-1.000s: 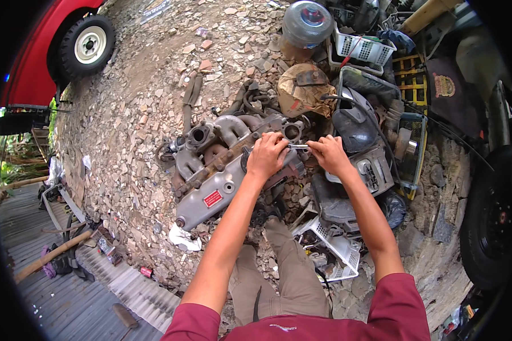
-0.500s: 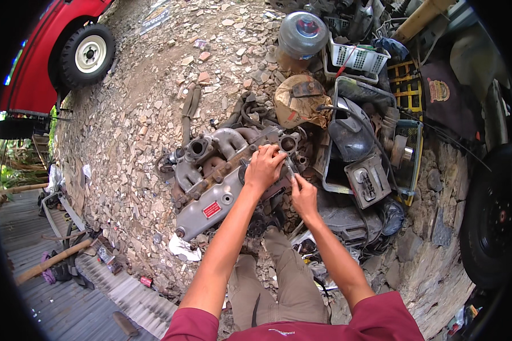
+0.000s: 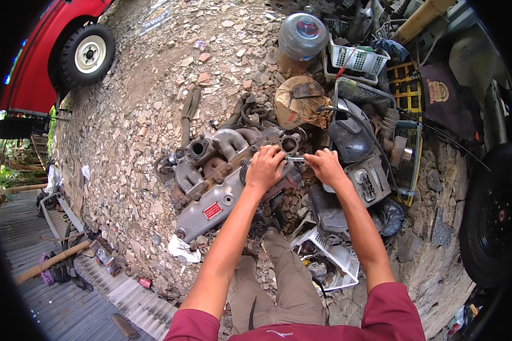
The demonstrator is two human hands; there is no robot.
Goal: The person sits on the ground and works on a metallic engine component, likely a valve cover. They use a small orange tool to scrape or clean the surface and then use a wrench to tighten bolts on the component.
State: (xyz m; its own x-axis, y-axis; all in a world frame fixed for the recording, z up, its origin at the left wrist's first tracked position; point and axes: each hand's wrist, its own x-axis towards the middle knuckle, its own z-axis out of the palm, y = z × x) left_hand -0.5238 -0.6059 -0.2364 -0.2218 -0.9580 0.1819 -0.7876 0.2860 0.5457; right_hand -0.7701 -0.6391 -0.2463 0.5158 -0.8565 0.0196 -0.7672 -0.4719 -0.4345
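A grey metal engine point(image 3: 207, 207) lies on the stony ground before me, its long cover carrying a red label and its curved manifold pipes point(image 3: 228, 142) on the far side. At its right end, just below a round flanged opening point(image 3: 289, 144), a slim silver wrench point(image 3: 294, 159) spans the space between my hands. My left hand point(image 3: 264, 167) is closed around the wrench's left end, against the engine; the fingers hide that end and whatever it sits on. Out to the right, my right hand point(image 3: 326, 167) pinches the other end, with the fingers curled.
Right of the engine are a crate of dark parts point(image 3: 350, 133), a metal box point(image 3: 367, 179) and a white basket point(image 3: 338, 258). A taped brown bundle point(image 3: 301, 102) and a large water bottle point(image 3: 302, 37) stand beyond. A red vehicle point(image 3: 37, 62) is at far left.
My right hand has swung right and away from me, turning the wrench from pointing toward me to lying nearly sideways. My left hand stays at the engine's end. More of the white basket shows.
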